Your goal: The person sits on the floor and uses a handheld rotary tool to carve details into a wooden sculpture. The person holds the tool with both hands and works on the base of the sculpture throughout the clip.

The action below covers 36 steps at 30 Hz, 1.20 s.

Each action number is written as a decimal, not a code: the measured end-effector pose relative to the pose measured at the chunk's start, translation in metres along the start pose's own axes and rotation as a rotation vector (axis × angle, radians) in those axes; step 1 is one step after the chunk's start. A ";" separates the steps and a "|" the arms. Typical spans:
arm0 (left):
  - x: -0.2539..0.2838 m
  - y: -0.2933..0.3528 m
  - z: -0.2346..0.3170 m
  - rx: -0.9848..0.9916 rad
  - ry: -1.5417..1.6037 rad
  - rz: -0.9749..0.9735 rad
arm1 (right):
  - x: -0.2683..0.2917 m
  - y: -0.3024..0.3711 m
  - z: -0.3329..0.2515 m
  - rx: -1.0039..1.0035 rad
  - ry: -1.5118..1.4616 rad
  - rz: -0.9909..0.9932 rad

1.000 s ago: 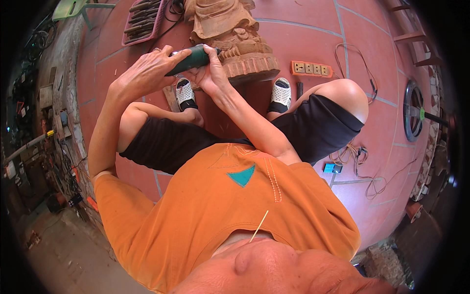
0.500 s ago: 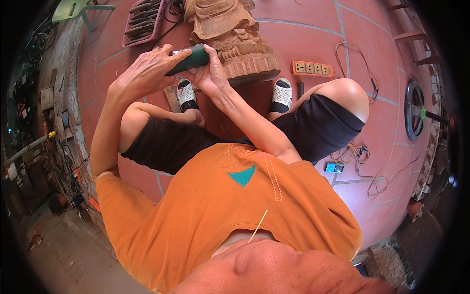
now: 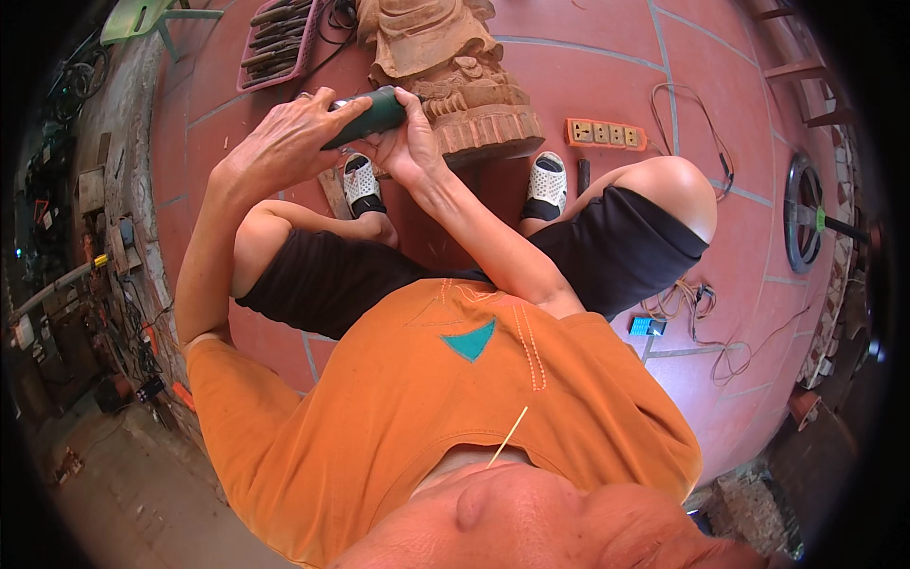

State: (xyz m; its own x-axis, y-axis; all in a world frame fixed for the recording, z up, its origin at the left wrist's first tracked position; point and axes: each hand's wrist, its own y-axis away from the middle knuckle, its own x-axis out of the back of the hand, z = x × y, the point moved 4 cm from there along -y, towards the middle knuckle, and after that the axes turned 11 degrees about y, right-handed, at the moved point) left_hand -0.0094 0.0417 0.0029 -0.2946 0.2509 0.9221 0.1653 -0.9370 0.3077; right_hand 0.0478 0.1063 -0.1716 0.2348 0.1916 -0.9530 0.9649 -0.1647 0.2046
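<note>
**Two-handed hold on a green cylindrical tool (image 3: 382, 112): grip and clearance**

The tool lies near 11 o'clock in the head view, above the red tiled floor (image 3: 569, 81). The left hand (image 3: 289, 136) grips its 8 o'clock end from above, fingers bent over the casing; the right hand (image 3: 411, 147) clasps the 2 o'clock end, thumb laid along it. A carved wooden piece (image 3: 460, 100) sits at 12 o'clock, just beside that end; whether the two touch cannot be told. Any attachment is hidden by the hands.

Good practice, as judged from this pose: both hands should share the weight evenly, with fingertips well off the working end, and forearms should steady any turn of the casing. The carving is best spared accidental knocks. The white sandals (image 3: 363, 185) at 11 and 1 o'clock give wide footing, though the 11 o'clock toes appear close beneath the tool and deserve clearance.
</note>
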 end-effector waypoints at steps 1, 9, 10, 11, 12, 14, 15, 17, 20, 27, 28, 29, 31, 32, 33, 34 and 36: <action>0.000 0.000 0.000 0.002 0.001 0.000 | 0.000 0.000 0.000 -0.002 0.001 0.003; -0.001 0.000 -0.001 0.004 0.008 -0.012 | -0.001 0.003 -0.002 -0.007 -0.003 0.021; -0.001 0.000 -0.001 0.003 0.009 -0.014 | -0.001 0.004 -0.002 -0.009 -0.002 0.024; -0.001 0.000 0.000 0.003 0.009 -0.015 | 0.000 0.004 -0.002 -0.011 -0.005 0.029; 0.000 0.000 0.000 0.002 0.008 -0.014 | 0.000 0.004 -0.002 -0.010 -0.007 0.032; 0.001 -0.001 0.003 0.012 0.018 -0.030 | 0.002 0.003 -0.003 -0.009 0.002 0.047; 0.002 -0.002 0.004 0.018 0.022 -0.036 | 0.000 0.004 -0.004 -0.009 0.016 0.057; 0.003 -0.001 0.006 0.009 0.018 -0.025 | -0.002 0.007 -0.007 -0.005 0.037 0.066; 0.003 -0.002 0.005 0.011 0.017 -0.017 | -0.006 0.009 -0.011 0.001 0.054 0.065; 0.002 -0.002 0.003 0.036 0.030 -0.025 | -0.005 0.008 -0.010 -0.003 0.051 0.069; 0.002 -0.002 0.002 0.040 0.029 -0.024 | -0.006 0.007 -0.008 -0.009 0.047 0.072; 0.001 -0.001 0.001 0.044 0.032 -0.027 | -0.006 0.007 -0.007 -0.014 0.042 0.075; 0.001 0.000 -0.001 0.047 0.036 -0.031 | -0.002 0.004 -0.005 -0.013 0.008 0.065; 0.001 -0.001 0.000 0.053 0.032 -0.037 | 0.001 0.002 -0.004 -0.012 -0.009 0.060; 0.001 -0.001 0.000 0.060 0.028 -0.043 | 0.002 0.001 -0.003 -0.013 -0.011 0.057; 0.001 0.000 0.000 0.067 0.024 -0.048 | 0.003 0.000 -0.002 -0.014 -0.013 0.053; 0.001 0.001 -0.001 0.050 0.028 -0.033 | 0.005 -0.002 0.001 -0.017 -0.022 0.049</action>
State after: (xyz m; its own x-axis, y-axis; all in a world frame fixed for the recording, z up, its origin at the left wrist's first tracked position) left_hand -0.0102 0.0408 0.0040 -0.3263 0.2735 0.9048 0.2022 -0.9149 0.3495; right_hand 0.0471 0.1070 -0.1769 0.2790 0.1622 -0.9465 0.9543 -0.1571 0.2544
